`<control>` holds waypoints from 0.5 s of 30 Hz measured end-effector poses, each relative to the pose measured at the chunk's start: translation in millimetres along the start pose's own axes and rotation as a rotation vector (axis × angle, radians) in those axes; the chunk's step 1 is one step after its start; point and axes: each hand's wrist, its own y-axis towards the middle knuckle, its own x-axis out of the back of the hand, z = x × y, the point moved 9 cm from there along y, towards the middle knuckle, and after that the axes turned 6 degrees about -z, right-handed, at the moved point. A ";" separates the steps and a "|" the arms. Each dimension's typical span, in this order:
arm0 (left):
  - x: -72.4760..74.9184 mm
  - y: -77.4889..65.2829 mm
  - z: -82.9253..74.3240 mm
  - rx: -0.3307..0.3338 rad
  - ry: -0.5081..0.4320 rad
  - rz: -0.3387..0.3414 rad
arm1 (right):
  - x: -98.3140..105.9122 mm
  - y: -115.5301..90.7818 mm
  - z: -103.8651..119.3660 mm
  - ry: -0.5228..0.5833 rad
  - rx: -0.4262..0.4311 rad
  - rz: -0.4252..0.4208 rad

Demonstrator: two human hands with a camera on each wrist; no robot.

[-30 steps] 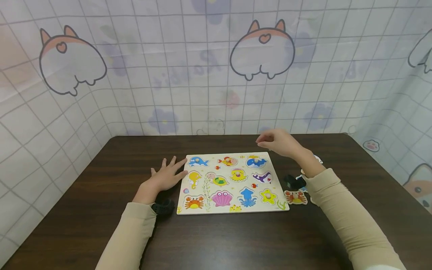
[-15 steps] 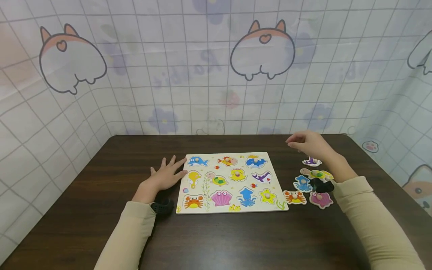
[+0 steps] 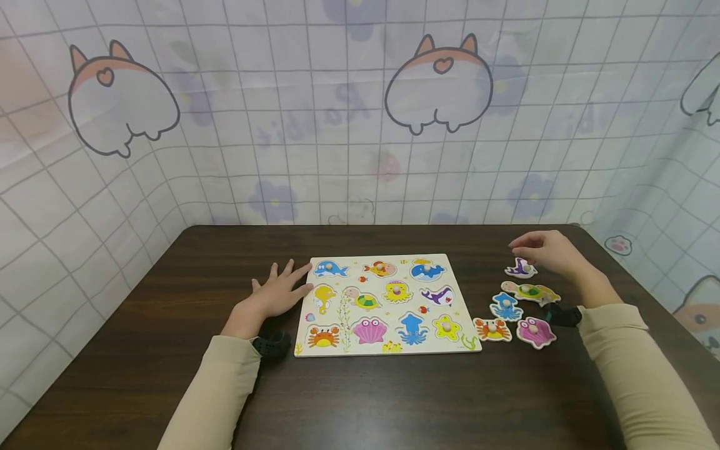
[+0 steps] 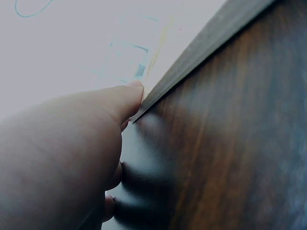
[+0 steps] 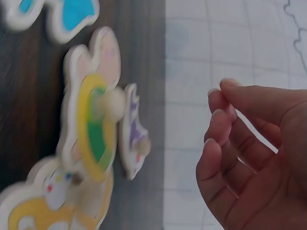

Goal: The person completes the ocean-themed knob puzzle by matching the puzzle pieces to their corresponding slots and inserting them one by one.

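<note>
Just above a knobbed purple whale piece [image 3: 520, 269], the right hand [image 3: 544, 250] hangs with fingers loosely curled, thumb close to the fingertips, holding nothing. The piece lies on the dark table [image 3: 360, 403], apart from the fingers, beyond a turtle piece [image 3: 529, 291]. The left hand [image 3: 274, 296], fingers spread, touches the puzzle board [image 3: 388, 312] at its left edge.

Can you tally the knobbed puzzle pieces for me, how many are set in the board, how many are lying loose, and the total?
Set in the board: 5 (dolphin, fish, blue whale, octopus, starfish)
Loose on the table: 6 (purple whale, turtle, yellow piece, squid, crab, shell)
Total: 11
</note>
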 end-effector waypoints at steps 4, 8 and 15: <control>-0.7 0.8 0.5 -0.002 0.002 0.003 | -0.7 -4.2 -13.7 -0.007 -0.037 0.014; -2.4 1.3 1.0 -0.005 0.001 0.008 | -1.8 -6.6 -26.9 -0.020 -0.067 0.026; -2.1 1.2 1.7 -0.005 -0.005 0.005 | -5.2 -6.1 -42.8 -0.030 -0.106 0.061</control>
